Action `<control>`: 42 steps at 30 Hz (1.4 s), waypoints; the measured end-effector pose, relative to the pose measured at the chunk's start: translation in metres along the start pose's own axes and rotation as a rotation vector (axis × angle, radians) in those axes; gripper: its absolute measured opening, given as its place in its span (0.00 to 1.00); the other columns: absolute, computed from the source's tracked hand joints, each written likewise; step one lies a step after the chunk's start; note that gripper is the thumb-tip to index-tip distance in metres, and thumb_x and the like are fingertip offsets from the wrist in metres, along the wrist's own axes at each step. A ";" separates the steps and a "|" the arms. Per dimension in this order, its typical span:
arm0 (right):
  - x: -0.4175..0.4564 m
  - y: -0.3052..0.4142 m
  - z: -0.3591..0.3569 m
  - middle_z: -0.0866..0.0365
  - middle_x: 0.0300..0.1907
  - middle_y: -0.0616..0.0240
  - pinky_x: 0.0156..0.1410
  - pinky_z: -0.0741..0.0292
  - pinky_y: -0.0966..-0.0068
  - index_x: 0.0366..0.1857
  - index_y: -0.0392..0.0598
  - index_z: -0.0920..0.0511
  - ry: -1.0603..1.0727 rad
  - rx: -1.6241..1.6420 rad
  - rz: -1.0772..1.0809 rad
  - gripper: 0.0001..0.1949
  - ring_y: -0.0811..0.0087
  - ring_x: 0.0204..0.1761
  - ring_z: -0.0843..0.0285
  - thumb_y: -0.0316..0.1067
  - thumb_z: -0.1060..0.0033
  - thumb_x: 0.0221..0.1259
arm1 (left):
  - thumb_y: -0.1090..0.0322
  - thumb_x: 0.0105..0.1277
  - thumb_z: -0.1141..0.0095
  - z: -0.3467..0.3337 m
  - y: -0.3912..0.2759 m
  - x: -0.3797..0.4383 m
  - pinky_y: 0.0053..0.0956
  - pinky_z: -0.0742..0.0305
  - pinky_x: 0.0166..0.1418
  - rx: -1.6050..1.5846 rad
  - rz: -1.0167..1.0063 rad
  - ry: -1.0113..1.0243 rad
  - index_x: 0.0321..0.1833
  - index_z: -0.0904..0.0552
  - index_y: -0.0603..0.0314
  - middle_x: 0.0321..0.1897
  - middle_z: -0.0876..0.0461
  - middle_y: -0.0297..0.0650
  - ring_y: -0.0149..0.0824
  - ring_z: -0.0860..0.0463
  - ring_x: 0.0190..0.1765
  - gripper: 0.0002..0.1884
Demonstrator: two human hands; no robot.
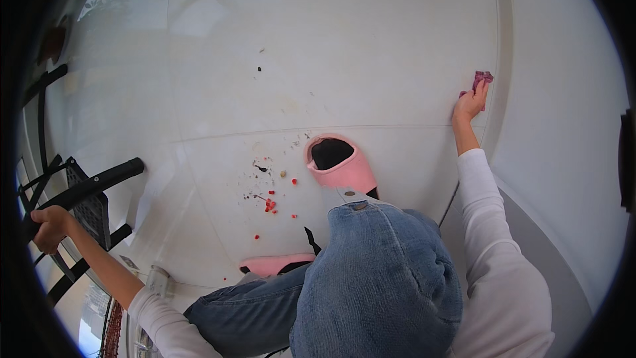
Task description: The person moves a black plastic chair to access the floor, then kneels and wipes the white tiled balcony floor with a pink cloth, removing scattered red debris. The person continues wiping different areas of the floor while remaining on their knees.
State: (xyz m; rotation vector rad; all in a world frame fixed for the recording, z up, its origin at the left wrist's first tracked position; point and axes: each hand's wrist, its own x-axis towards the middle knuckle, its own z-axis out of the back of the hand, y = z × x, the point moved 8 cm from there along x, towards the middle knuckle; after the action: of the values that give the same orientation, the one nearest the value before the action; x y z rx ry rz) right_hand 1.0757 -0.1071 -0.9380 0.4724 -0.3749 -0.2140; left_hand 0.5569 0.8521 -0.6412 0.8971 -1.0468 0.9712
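Observation:
My right hand presses a crumpled purple cloth to the white tile floor, close to the base of the white wall or panel on the right. Part of the cloth is hidden under the fingers. Far to the left, my left hand is wrapped around a black tube of a folding step ladder, which has a perforated tread. Several small red bits, dark crumbs and smudges lie scattered on the floor between the hands, left of my pink slipper.
A second pink slipper shows beside my bent knee in blue jeans. The white panel rises along the right, with a grey base lower down. A cylindrical post stands at lower left, near a window.

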 end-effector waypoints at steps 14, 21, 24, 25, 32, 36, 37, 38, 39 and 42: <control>-0.226 0.328 -0.064 0.26 0.67 0.62 0.74 0.40 0.61 0.59 0.48 0.21 0.838 0.650 0.465 0.26 0.63 0.71 0.34 0.16 0.55 0.57 | 0.38 0.59 0.49 0.002 -0.002 0.010 0.63 0.41 0.59 0.047 -0.012 0.066 0.33 0.28 0.88 0.35 0.26 0.73 0.68 0.25 0.48 0.40; -0.059 0.236 -0.057 0.29 0.68 0.62 0.68 0.34 0.79 0.62 0.40 0.24 0.511 1.081 -0.237 0.22 0.73 0.67 0.30 0.17 0.55 0.64 | 0.33 0.62 0.52 0.009 -0.003 0.006 0.61 0.45 0.61 0.049 -0.005 0.095 0.37 0.29 0.82 0.38 0.27 0.66 0.64 0.28 0.51 0.41; 0.065 0.136 -0.058 0.33 0.71 0.58 0.71 0.35 0.73 0.66 0.38 0.29 0.073 0.585 -0.077 0.22 0.64 0.71 0.35 0.23 0.58 0.68 | 0.33 0.63 0.52 0.005 0.003 0.002 0.61 0.45 0.62 0.065 0.022 0.086 0.37 0.28 0.82 0.38 0.27 0.66 0.64 0.28 0.51 0.41; 0.103 0.106 -0.058 0.35 0.72 0.55 0.73 0.37 0.70 0.68 0.40 0.32 -0.006 0.243 -0.050 0.23 0.59 0.72 0.36 0.28 0.57 0.70 | 0.33 0.63 0.52 0.003 0.003 -0.006 0.61 0.45 0.62 0.061 0.044 0.095 0.37 0.28 0.82 0.38 0.27 0.66 0.64 0.28 0.51 0.41; 0.127 0.176 -0.122 0.39 0.74 0.62 0.75 0.40 0.68 0.69 0.45 0.32 0.110 -0.058 0.104 0.23 0.59 0.72 0.37 0.28 0.56 0.69 | 0.32 0.62 0.51 0.021 0.002 0.001 0.58 0.42 0.59 0.069 0.084 0.029 0.36 0.24 0.78 0.36 0.25 0.63 0.62 0.27 0.49 0.40; 0.064 0.265 -0.166 0.32 0.71 0.65 0.75 0.39 0.68 0.65 0.48 0.27 0.248 0.276 0.515 0.23 0.64 0.72 0.35 0.24 0.54 0.65 | 0.32 0.63 0.52 0.022 0.007 0.000 0.58 0.42 0.60 0.086 0.102 0.069 0.36 0.24 0.78 0.36 0.25 0.63 0.62 0.27 0.49 0.40; 0.036 0.294 -0.166 0.30 0.70 0.65 0.75 0.39 0.68 0.64 0.49 0.26 0.319 0.347 0.550 0.23 0.64 0.72 0.35 0.23 0.54 0.64 | 0.33 0.63 0.52 0.027 0.000 0.000 0.57 0.43 0.60 0.072 0.076 0.062 0.36 0.25 0.77 0.36 0.25 0.61 0.61 0.27 0.50 0.39; 0.013 0.317 -0.164 0.30 0.70 0.65 0.75 0.39 0.68 0.63 0.49 0.25 0.377 0.400 0.607 0.23 0.64 0.71 0.35 0.23 0.53 0.63 | 0.33 0.64 0.52 0.034 -0.015 -0.003 0.56 0.44 0.61 0.023 0.067 0.051 0.37 0.26 0.75 0.36 0.25 0.59 0.60 0.27 0.49 0.38; -0.012 0.336 -0.163 0.29 0.69 0.65 0.75 0.40 0.68 0.62 0.49 0.24 0.439 0.460 0.661 0.23 0.63 0.71 0.35 0.22 0.53 0.62 | 0.33 0.64 0.52 0.038 -0.026 -0.004 0.56 0.44 0.62 -0.022 0.054 0.036 0.37 0.27 0.74 0.35 0.26 0.58 0.59 0.27 0.48 0.37; -0.110 0.383 -0.149 0.27 0.68 0.68 0.67 0.34 0.67 0.62 0.51 0.23 0.550 0.465 0.876 0.25 0.67 0.70 0.33 0.19 0.53 0.60 | 0.35 0.65 0.52 0.021 -0.011 -0.001 0.54 0.48 0.64 -0.025 0.042 0.032 0.40 0.29 0.72 0.40 0.28 0.56 0.56 0.31 0.51 0.35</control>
State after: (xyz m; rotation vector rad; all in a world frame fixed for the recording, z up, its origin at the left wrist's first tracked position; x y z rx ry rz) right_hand 1.0788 0.3172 -0.9107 0.7518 -0.0579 0.8578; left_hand 0.5614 0.8287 -0.6379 0.8396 -1.0513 1.0024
